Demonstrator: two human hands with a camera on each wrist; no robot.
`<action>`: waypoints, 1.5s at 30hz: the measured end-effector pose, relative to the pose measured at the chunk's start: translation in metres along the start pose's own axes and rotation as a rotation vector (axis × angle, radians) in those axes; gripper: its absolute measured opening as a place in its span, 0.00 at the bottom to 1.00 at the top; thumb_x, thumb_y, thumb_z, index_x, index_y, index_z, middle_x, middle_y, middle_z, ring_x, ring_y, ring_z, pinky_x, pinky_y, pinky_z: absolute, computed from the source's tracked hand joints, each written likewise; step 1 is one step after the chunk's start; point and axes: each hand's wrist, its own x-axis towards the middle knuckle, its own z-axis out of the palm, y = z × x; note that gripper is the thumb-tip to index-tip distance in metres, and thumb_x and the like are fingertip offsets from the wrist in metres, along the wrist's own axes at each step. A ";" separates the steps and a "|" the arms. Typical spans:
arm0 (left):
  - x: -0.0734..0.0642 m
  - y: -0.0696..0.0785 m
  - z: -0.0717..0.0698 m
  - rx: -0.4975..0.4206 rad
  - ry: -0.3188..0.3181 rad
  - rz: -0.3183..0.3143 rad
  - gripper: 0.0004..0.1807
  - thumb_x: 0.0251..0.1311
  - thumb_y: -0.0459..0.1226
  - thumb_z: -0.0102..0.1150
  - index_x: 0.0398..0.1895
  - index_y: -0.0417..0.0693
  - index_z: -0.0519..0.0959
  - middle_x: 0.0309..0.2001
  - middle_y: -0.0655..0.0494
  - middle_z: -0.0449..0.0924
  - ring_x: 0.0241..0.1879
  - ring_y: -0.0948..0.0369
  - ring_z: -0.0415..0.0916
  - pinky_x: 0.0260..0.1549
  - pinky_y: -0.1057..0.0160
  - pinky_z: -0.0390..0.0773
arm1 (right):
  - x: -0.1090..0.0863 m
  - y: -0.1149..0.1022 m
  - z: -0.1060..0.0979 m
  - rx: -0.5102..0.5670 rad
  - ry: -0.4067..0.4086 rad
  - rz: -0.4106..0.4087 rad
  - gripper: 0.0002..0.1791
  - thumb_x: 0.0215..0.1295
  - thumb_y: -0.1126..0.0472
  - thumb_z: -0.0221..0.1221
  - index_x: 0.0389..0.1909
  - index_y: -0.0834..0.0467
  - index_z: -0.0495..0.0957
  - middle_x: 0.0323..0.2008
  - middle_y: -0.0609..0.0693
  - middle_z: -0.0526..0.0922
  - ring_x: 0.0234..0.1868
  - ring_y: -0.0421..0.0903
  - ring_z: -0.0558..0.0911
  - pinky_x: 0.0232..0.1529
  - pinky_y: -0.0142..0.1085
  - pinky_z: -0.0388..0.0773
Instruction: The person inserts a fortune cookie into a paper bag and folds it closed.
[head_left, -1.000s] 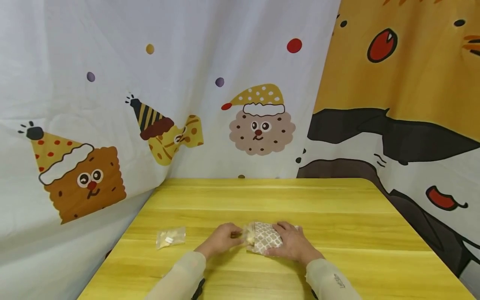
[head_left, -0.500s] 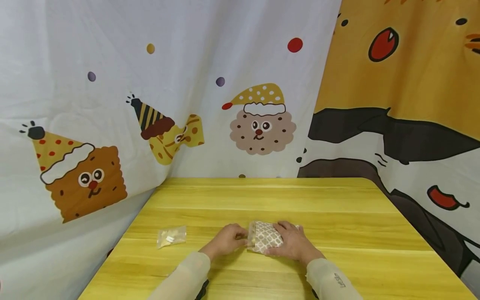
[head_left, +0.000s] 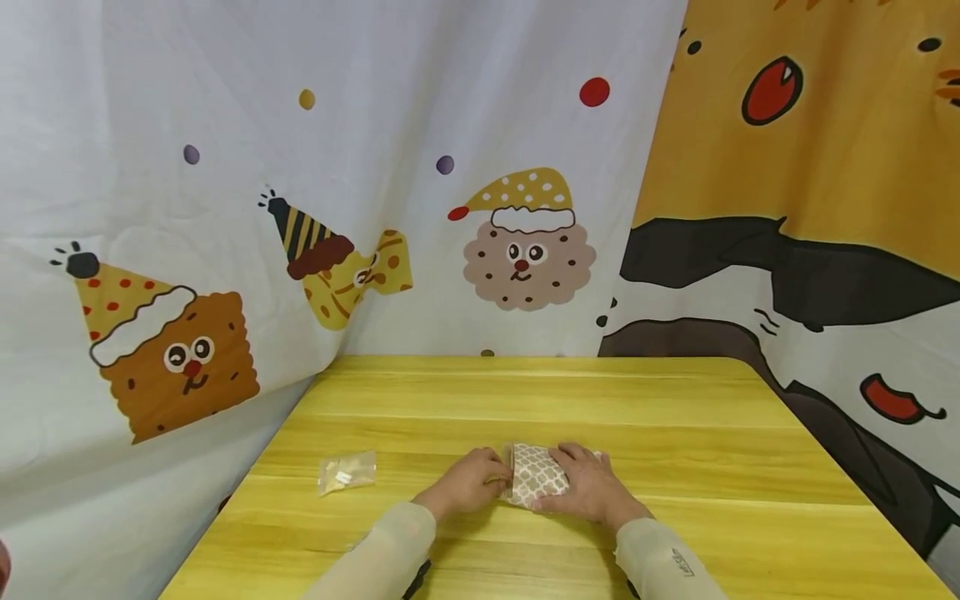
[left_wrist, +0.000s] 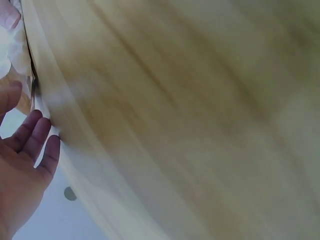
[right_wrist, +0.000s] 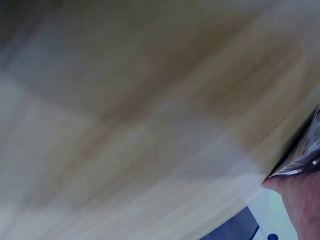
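A white-and-tan lattice-patterned pouch lies on the table, its end turned toward my left hand. A narrow strip of a clear packet shows at that end; the rest is hidden in the pouch. The fingertips of my left hand touch the packet there. In the left wrist view, several fingers reach out, only slightly bent. My right hand holds the pouch from the other side, thumb on the near edge and fingers over the top. Its thumb shows against the pouch in the right wrist view.
Another clear packet, with pale contents and a small white label, lies to the left on the yellow wood-grain table. A printed curtain hangs behind the table and along its sides.
My left hand has moved right against the pouch's end. The clear packet has slid into the pouch, from sticking out to a thin strip. My right hand has stayed on the pouch.
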 end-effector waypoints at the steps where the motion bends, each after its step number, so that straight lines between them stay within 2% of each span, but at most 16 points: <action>1: 0.000 0.000 0.000 -0.013 -0.001 -0.011 0.12 0.68 0.33 0.58 0.52 0.47 0.85 0.46 0.54 0.78 0.46 0.60 0.74 0.47 0.62 0.77 | 0.000 0.001 0.000 0.000 0.000 0.000 0.58 0.46 0.20 0.61 0.73 0.53 0.65 0.71 0.57 0.63 0.72 0.60 0.60 0.67 0.69 0.44; 8: -0.010 -0.007 -0.006 -0.143 0.002 -0.102 0.18 0.70 0.36 0.57 0.60 0.44 0.79 0.51 0.52 0.77 0.50 0.54 0.77 0.49 0.58 0.79 | 0.001 0.002 0.002 -0.011 0.007 0.002 0.59 0.45 0.19 0.60 0.73 0.52 0.66 0.71 0.57 0.64 0.71 0.60 0.61 0.67 0.69 0.45; 15: -0.031 -0.030 -0.023 -0.277 0.032 -0.170 0.22 0.70 0.39 0.59 0.63 0.40 0.75 0.54 0.47 0.75 0.56 0.44 0.74 0.54 0.47 0.76 | 0.001 0.002 0.001 -0.012 0.013 -0.004 0.59 0.45 0.19 0.60 0.72 0.52 0.66 0.70 0.56 0.64 0.71 0.60 0.61 0.67 0.69 0.46; 23: -0.066 -0.057 -0.050 -0.281 0.113 -0.222 0.24 0.67 0.38 0.62 0.64 0.39 0.74 0.61 0.43 0.72 0.61 0.39 0.68 0.55 0.38 0.72 | -0.002 0.000 -0.002 0.009 0.000 -0.001 0.58 0.46 0.20 0.61 0.73 0.53 0.66 0.71 0.57 0.63 0.72 0.61 0.60 0.68 0.68 0.44; 28: -0.094 -0.076 -0.065 -0.262 0.193 -0.311 0.24 0.64 0.37 0.65 0.63 0.41 0.76 0.62 0.44 0.72 0.62 0.40 0.68 0.55 0.37 0.71 | -0.002 0.000 -0.001 0.005 -0.002 0.005 0.58 0.46 0.19 0.60 0.73 0.52 0.65 0.71 0.56 0.62 0.72 0.60 0.59 0.68 0.68 0.43; 34: -0.131 -0.102 -0.091 -0.220 0.237 -0.408 0.28 0.63 0.40 0.67 0.64 0.40 0.74 0.62 0.41 0.71 0.63 0.38 0.66 0.57 0.35 0.69 | -0.001 0.000 0.002 0.004 -0.004 0.010 0.59 0.45 0.18 0.59 0.73 0.51 0.65 0.72 0.55 0.62 0.73 0.60 0.59 0.69 0.67 0.42; 36: -0.142 -0.112 -0.099 -0.208 0.232 -0.433 0.30 0.62 0.41 0.67 0.65 0.39 0.73 0.63 0.38 0.70 0.63 0.36 0.65 0.56 0.35 0.69 | -0.001 0.000 0.002 0.006 -0.002 0.010 0.59 0.45 0.18 0.59 0.73 0.51 0.65 0.71 0.55 0.62 0.72 0.60 0.59 0.69 0.68 0.42; 40: -0.163 -0.131 -0.110 -0.217 0.191 -0.521 0.36 0.61 0.45 0.68 0.68 0.37 0.70 0.66 0.33 0.66 0.64 0.33 0.62 0.54 0.34 0.69 | -0.001 0.000 0.001 -0.003 -0.002 0.006 0.59 0.45 0.18 0.59 0.73 0.51 0.65 0.71 0.56 0.63 0.72 0.60 0.59 0.68 0.68 0.43; 45: -0.177 -0.149 -0.113 -0.245 0.137 -0.609 0.42 0.59 0.50 0.69 0.70 0.37 0.67 0.68 0.30 0.62 0.65 0.32 0.61 0.55 0.34 0.68 | -0.001 0.002 0.002 0.004 -0.008 0.001 0.59 0.45 0.18 0.59 0.73 0.51 0.65 0.72 0.56 0.62 0.72 0.60 0.59 0.68 0.69 0.42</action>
